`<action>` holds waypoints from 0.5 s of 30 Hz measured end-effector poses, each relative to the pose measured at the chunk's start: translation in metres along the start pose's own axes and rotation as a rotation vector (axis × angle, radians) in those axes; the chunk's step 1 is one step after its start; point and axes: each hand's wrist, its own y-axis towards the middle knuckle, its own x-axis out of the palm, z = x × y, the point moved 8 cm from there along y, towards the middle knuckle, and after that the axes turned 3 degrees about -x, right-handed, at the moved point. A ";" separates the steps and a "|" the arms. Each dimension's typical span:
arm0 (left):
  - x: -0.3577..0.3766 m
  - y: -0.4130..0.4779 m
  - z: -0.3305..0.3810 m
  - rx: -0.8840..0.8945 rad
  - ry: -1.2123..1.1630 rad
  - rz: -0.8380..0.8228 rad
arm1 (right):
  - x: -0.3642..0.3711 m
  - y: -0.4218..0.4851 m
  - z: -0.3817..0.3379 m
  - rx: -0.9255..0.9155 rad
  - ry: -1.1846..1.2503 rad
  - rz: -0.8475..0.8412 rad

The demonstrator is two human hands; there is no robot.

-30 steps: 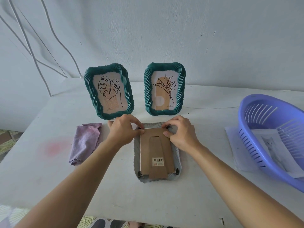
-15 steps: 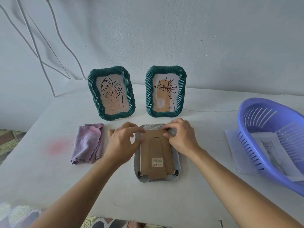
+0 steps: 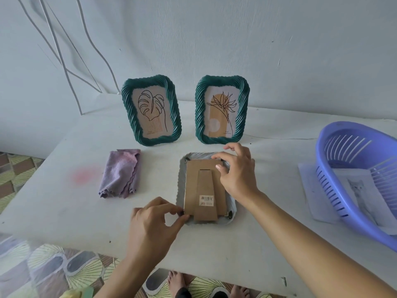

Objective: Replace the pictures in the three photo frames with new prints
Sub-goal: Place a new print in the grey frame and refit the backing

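Pinching with thumb and forefinger, my left hand (image 3: 150,224) is closed on the lower-left corner of the face-down frame (image 3: 180,181). A retaining tab should sit there, but my fingertips hide it. My right hand (image 3: 236,177) is curled over the upper-right corner, thumb on the backing board (image 3: 192,179) and forefinger above its top edge, clamped on that corner likewise. Whether either tab is turned clear I cannot tell.

Location: the frame lies flat, picture side down, at the centre of the picture on the table (image 3: 64,211). Its folded easel stand (image 3: 206,186) and barcode sticker (image 3: 206,200) face up. One tab (image 3: 187,158) shows at the upper-left corner and another (image 3: 229,214) at the lower right.

Surroundings: the leaf frame (image 3: 151,110) and the flower frame (image 3: 222,109) stand upright at upper centre, just behind the work. A folded purple cloth (image 3: 121,173) lies to the left. At the right edge, a purple basket (image 3: 335,190) holds a cat print (image 3: 361,190).

Hazards, as I judge them:
1. Lifting the board while any tab overlaps it would bend or tear the cardboard.
2. Uneven force on diagonal corners could twist or slide the frame across the table.
3. Pressing down hard could load the glazing beneath, which I cannot see.
4. A jerk toward the top of the picture could topple the upright frames.
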 end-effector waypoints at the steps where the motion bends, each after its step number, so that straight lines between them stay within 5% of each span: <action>1: 0.000 -0.002 -0.001 -0.014 -0.008 0.019 | -0.001 -0.001 -0.003 -0.033 -0.013 0.006; 15: 0.012 -0.004 -0.004 -0.034 -0.194 0.051 | 0.006 -0.009 -0.014 -0.149 -0.057 -0.042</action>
